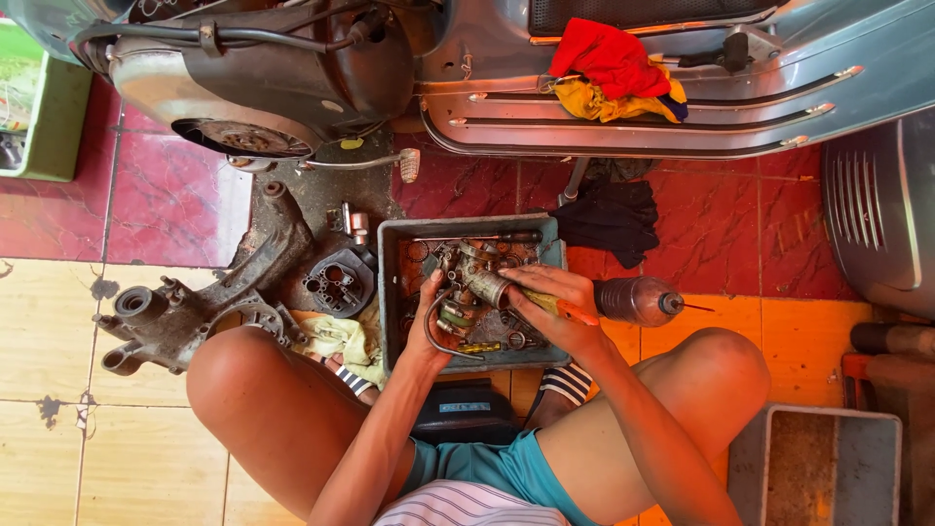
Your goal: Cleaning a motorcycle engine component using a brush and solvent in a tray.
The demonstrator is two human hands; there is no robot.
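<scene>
Tiled floor, one tray (pixel 390 292) (two hands)

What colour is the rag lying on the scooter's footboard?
The rag is red, lying over a yellow cloth, seen in the head view.

A tray (pixel 390 292) of parts sits on the floor between the person's knees, below the scooter (pixel 682 97). An engine casing (pixel 185 312) lies left of it, a bottle (pixel 638 300) just right, perhaps touching, a cloth (pixel 614 216) beyond.
</scene>
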